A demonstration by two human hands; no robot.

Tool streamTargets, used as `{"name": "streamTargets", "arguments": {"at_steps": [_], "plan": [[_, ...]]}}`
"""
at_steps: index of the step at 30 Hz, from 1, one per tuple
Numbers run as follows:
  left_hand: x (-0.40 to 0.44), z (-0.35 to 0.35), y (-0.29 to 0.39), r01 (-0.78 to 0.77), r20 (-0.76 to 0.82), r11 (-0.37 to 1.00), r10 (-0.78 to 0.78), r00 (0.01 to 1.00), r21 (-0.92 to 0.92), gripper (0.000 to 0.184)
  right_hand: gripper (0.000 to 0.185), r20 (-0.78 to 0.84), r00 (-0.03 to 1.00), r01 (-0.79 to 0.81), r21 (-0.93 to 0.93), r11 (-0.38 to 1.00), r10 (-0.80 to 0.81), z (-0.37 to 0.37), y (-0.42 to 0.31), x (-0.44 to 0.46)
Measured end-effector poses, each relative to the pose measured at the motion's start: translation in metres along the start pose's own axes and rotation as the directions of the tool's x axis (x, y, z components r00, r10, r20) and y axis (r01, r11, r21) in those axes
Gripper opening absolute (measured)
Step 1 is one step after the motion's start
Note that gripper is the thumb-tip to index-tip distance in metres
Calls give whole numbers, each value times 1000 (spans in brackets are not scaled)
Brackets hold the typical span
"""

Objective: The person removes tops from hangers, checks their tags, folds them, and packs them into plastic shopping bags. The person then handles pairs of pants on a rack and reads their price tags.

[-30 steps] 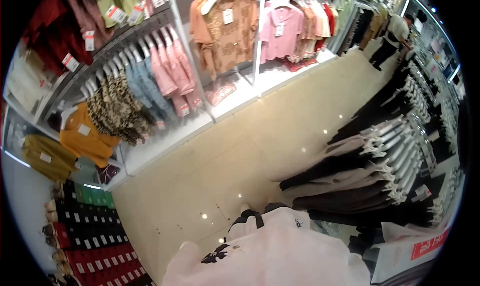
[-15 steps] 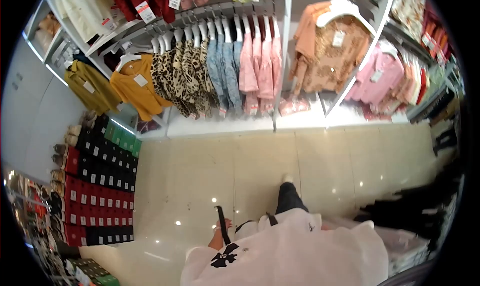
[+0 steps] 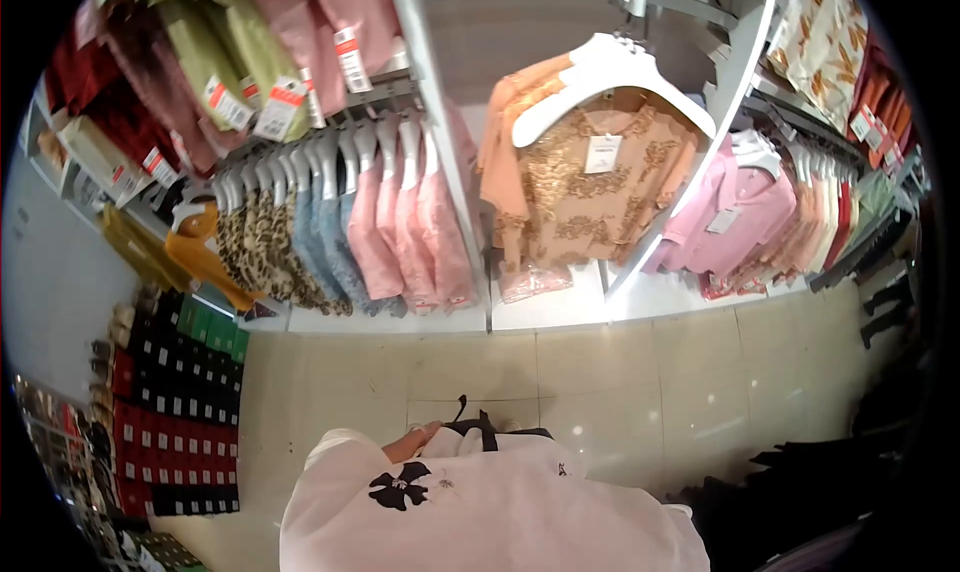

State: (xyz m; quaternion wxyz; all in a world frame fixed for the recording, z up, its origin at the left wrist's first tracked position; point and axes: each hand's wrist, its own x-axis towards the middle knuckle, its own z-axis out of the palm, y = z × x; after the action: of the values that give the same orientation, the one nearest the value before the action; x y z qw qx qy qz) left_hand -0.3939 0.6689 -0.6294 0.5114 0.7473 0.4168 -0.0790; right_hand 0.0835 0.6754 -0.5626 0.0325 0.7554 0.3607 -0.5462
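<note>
Beside a flat black strap (image 3: 488, 433), the left hand (image 3: 423, 435) is showing, grip unclear; the right hand is hiding; gentle holding should suit.

A long, low, glossy white display base (image 3: 582, 310) carries a flat, clear-wrapped pink garment packet (image 3: 535, 283). Right of that packet, pinkish-red wrapped packets (image 3: 732, 287) lie on it. Left of the packet, rows of black, red and green cardboard boxes (image 3: 178, 452) stand on the shiny beige tiled floor (image 3: 600, 367).

L hand (image 3: 416, 440) blurry, pt. hidden
</note>
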Motion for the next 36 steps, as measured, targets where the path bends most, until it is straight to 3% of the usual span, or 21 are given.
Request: {"name": "streamTargets", "arguments": {"at_steps": [1,2,3,4,5,8,9,10,12,15,18,19,22,26,27,30,32,34,36], "plan": [[25,-17,14,-172,-32,984,174,984,36,53,43,-1,1000,-21,23,1000,21,-3,3,3],[55,-20,38,91,-94,957,-121,988,-276,55,43,-3,999,-43,46,998,44,-5,7,6],[79,-25,78,201,-89,877,-264,960,-436,55,44,0,997,-72,71,995,72,-4,13,9],[80,-73,168,362,100,924,-351,931,-122,55,44,4,995,-101,89,991,101,-3,17,11],[100,-72,165,-87,164,966,48,985,244,52,45,7,991,-130,115,985,131,-2,24,13],[182,-64,200,-131,506,891,-122,854,435,46,46,12,975,-219,171,961,220,-3,36,20],[215,-39,183,-144,564,891,-141,814,431,42,47,16,968,-249,183,951,250,-5,37,23],[208,-71,242,-113,551,817,-272,789,565,44,47,20,961,-274,196,942,275,-9,38,26],[249,-67,231,-58,574,859,-288,767,508,45,48,28,947,-320,209,924,321,-22,34,37],[312,-93,225,-145,616,913,-133,777,380,48,50,34,930,-365,217,905,367,-58,22,63],[369,-128,255,-90,522,954,-76,850,285,53,51,48,916,-398,210,893,397,-113,1,94],[393,-133,258,-143,509,952,-15,861,269,57,52,54,916,-400,202,894,398,-136,-6,103],[444,-154,288,-152,549,958,-6,835,241,58,54,80,937,-349,178,920,340,-218,-23,122],[499,-155,296,-206,627,949,11,779,239,58,60,80,995,-73,248,966,54,-311,-36,123],[513,-156,291,-250,596,948,89,798,194,56,61,39,999,19,240,971,-29,-318,-21,143],[558,-159,293,-57,591,932,-179,786,358,54,61,-89,985,168,327,930,-147,-348,11,152],[568,-171,316,-36,518,907,-207,830,419,54,56,-161,985,135,476,869,-65,-366,40,171],[581,-175,346,22,395,888,-226,891,459,54,41,-235,971,94,509,855,33,-395,66,199],[582,-182,395,201,266,894,-323,908,401,54,34,-371,928,103,352,930,37,-434,80,222]]}}
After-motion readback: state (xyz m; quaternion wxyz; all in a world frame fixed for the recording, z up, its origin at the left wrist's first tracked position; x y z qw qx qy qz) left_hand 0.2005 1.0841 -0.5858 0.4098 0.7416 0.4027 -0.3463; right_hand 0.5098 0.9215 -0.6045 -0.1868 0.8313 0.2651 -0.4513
